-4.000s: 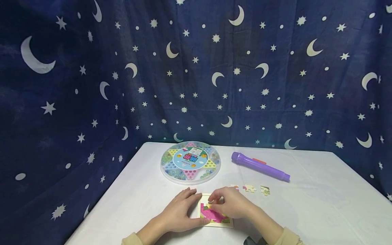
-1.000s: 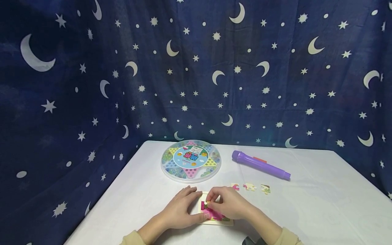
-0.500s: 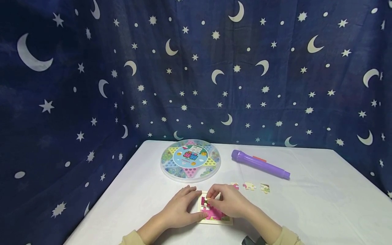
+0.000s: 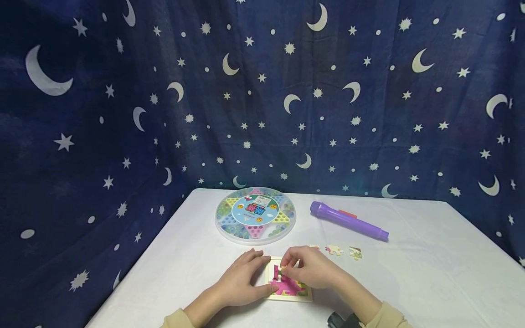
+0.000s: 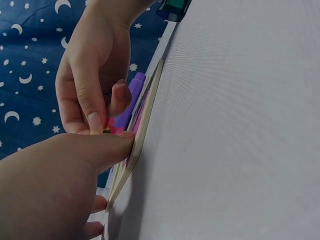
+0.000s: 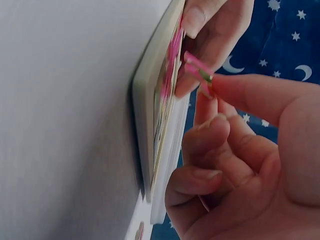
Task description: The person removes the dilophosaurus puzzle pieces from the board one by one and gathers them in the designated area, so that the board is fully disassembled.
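Your right hand (image 4: 311, 268) pinches a pink and green puzzle piece (image 6: 194, 64) between thumb and fingers, the tips closed onto it, over the puzzle board (image 4: 289, 299). Your left hand (image 4: 242, 281) lies at the left side of the board, fingers and thumb spread wide, thumb resting on the board's near-left part. Three loose pieces (image 4: 333, 249) lie on the table (image 4: 414, 273) beyond the board, rightward; farther beyond the board are a purple microphone (image 4: 348, 221), rightward, and a round game box (image 4: 255, 214), leftward
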The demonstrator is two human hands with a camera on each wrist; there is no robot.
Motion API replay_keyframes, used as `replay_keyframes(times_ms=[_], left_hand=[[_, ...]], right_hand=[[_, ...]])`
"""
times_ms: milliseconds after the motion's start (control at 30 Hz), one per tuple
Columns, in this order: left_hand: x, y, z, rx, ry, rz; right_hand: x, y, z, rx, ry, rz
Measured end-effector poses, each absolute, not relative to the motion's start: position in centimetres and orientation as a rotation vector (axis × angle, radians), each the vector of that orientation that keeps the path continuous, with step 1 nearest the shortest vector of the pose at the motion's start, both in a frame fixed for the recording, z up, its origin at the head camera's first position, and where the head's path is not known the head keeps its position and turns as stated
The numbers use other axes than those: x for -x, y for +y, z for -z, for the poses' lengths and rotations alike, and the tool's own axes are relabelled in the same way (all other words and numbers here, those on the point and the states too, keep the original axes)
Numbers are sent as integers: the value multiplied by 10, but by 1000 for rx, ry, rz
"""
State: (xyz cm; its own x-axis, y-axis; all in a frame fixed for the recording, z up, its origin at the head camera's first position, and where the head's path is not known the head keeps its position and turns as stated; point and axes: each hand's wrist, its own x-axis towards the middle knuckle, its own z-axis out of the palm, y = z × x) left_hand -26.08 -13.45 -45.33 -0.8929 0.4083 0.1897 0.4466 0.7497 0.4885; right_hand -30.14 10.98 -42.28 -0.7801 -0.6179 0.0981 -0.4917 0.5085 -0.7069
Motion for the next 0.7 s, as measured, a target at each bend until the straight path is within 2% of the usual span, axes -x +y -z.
replay_keyframes(times_ms=[700], left_hand=[[261, -133, 453, 684, -2886, 832]], right_hand=[[319, 143, 411, 882, 2441, 1176]])
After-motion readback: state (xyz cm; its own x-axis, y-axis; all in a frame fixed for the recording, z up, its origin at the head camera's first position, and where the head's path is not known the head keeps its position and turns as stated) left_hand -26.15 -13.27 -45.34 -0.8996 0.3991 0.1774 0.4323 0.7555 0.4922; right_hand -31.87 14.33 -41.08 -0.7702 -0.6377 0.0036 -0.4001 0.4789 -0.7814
